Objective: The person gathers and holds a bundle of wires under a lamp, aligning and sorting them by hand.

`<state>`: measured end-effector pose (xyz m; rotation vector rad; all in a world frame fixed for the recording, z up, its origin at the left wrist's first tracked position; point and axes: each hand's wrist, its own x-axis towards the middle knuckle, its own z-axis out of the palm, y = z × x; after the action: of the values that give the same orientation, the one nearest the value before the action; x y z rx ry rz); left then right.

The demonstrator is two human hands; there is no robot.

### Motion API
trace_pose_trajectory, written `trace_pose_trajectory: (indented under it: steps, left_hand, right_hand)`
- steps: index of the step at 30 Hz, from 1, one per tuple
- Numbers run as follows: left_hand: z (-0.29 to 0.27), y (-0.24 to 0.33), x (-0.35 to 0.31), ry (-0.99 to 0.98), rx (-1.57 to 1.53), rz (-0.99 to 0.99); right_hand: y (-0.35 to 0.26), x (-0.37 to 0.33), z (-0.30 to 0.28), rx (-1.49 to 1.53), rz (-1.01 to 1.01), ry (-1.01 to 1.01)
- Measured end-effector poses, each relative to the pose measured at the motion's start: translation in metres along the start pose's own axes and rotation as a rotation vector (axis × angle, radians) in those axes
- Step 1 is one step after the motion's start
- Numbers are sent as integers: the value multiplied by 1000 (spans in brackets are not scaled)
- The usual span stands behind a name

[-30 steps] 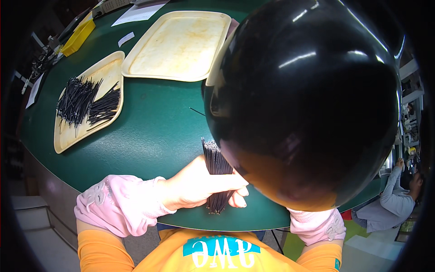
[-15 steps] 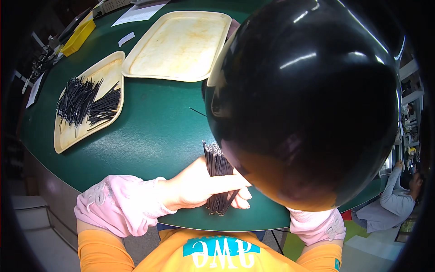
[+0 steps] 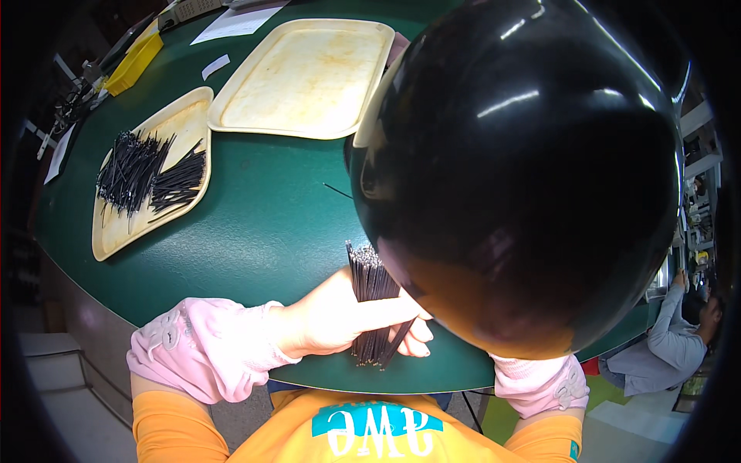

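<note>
My left hand [image 3: 328, 312] is closed around a bundle of thin black wires [image 3: 373, 282], held near the table's front edge. Its thumb crosses the front of the bundle, and the fingertips come out on the right side. Pale, shiny tips show at the bundle's upper end, and the lower ends fan out slightly. A large glossy black dome [image 3: 517, 177] fills the right half of the view and hides my right hand. Only my right forearm shows below it, in a pink sleeve cover [image 3: 540, 382]. A single black wire [image 3: 337, 190] lies by the dome's left edge.
On the green table [image 3: 262, 208], a cream tray [image 3: 116, 235] at left carries more black wires [image 3: 135, 170]. Behind it lies a bare larger cream tray [image 3: 305, 77]. A yellow bin [image 3: 135, 63] and papers [image 3: 235, 25] are farther back. Another person [image 3: 671, 332] sits far right.
The wire bundle and my left fingertips have shifted very slightly to the right. The trays and the dome look the same.
</note>
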<state>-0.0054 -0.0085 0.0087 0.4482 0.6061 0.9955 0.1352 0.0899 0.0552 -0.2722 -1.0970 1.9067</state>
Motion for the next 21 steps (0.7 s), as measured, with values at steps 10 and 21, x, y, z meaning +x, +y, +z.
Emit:
trace_pose_trajectory:
  steps: [10, 21]
  left_hand:
    - [9, 14, -2, -40, 292, -81]
    - [1, -2, 2, 92, 71, -22]
  right_hand:
    - [-2, 5, 3, 17, -19, 1]
    - [-1, 0, 2, 25, 10, -14]
